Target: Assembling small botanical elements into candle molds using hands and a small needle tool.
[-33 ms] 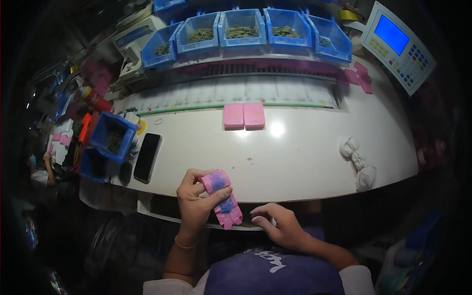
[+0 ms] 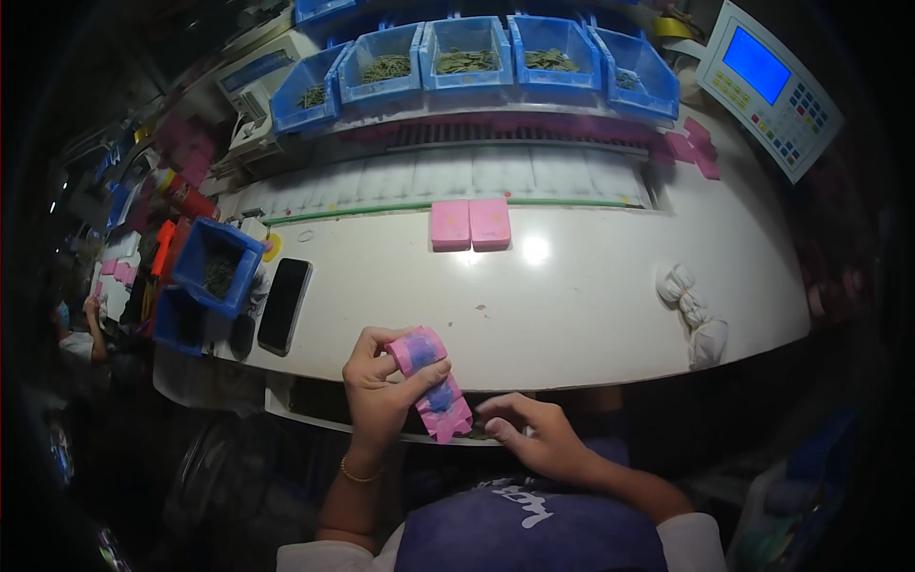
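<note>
My left hand (image 2: 383, 386) is closed around a long pink paper packet (image 2: 441, 400) with blue markings, thumb across its front. The packet tilts down to the right, and its lower end is crumpled. Just right of that end, my right hand (image 2: 538, 434) has curved fingers, thumb and forefinger apart, with nothing visible between them. Beneath both hands an open drawer (image 2: 279, 393) juts from the table's front edge, with dark green pieces in it. Two pink packets (image 2: 470, 226) sit side by side farther back on the white table (image 2: 400, 276).
A black phone (image 2: 284, 307) and blue bins (image 2: 212, 270) stand at the left. Along the back run several blue bins (image 2: 467, 79) of green pieces. A knotted white bundle (image 2: 693, 315) lies right, below a keypad panel with a blue screen (image 2: 770, 86).
My right hand has shifted slightly left, toward the lower end of the pink packet. My left hand keeps its hold on the packet.
</note>
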Demonstrator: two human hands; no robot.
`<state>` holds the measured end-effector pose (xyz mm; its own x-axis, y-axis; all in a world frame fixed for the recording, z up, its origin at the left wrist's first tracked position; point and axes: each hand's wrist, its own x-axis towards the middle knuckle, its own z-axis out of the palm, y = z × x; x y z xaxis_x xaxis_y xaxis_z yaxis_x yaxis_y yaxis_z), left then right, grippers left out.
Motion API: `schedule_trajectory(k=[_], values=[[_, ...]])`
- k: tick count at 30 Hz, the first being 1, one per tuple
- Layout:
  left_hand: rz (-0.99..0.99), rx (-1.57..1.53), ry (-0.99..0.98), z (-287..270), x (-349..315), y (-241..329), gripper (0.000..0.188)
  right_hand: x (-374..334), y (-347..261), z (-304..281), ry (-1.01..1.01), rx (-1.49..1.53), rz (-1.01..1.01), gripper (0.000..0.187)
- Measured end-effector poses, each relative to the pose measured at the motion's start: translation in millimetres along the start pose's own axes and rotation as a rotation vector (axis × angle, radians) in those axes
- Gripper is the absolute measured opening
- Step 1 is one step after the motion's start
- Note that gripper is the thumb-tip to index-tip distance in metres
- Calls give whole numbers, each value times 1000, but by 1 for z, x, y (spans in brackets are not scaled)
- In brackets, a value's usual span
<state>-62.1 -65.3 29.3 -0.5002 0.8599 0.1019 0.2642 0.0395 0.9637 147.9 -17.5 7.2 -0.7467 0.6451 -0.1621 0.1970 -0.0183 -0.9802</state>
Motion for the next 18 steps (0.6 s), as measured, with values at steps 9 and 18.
schedule_trajectory(k=[9, 18], values=[[279, 121, 204, 31, -4, -27, 27, 14, -17, -11, -68, 511, 108, 29], [463, 520, 74, 40, -2, 6, 45, 21, -40, -63, 211, -396, -298, 27]])
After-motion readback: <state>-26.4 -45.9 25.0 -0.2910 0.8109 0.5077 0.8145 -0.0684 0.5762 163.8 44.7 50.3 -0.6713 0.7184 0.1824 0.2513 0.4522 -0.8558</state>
